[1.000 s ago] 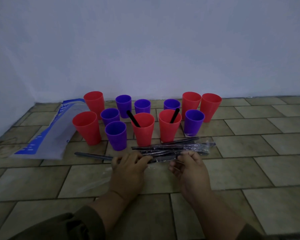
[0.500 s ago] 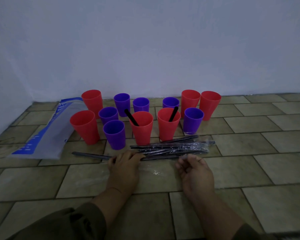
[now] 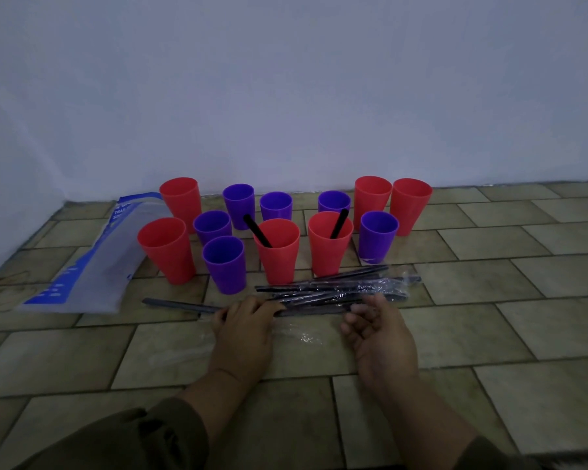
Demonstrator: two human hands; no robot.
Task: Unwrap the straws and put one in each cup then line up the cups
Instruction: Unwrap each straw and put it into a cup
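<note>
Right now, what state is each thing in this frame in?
left hand: fingers curled over single straw.
right hand: open, beside straw bundle.
single straw: on floor, partly under left hand.
straw bundle: lying on floor, in clear wrap.
centre red cup: upright, black straw inside.
red cup to its right: upright, black straw inside.
other ten cups: upright, no straw, clustered.
bag: lying flat.

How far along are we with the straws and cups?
Done: the middle red cup and the red cup right of it each hold a black straw. In hand: the left hand grips a loose straw on the floor; the right hand rests by the wrapped bundle. Left: ten cups without straws, none lined up.
</note>
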